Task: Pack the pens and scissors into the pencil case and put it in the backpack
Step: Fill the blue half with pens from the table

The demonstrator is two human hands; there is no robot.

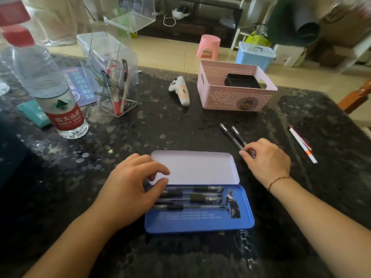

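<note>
My right grip (265, 157) pinching two dark pens (233, 135) on the desk (160, 127); left grip (130, 183) loose, empty, over the pens packed in the open pencil case (200, 223). Step: loading pens. Next: lift pair, lay inside. Scissors, backpack unseen

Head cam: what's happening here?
A person is packing pens into an open tin pencil case on a dark table. Several pens already lie in the blue tray. The left hand rests at the tray's left end, over the pens. The right hand has its fingertips on two black pens lying on the table to the right. A white pen lies farther right. No scissors or backpack are clearly visible.
</note>
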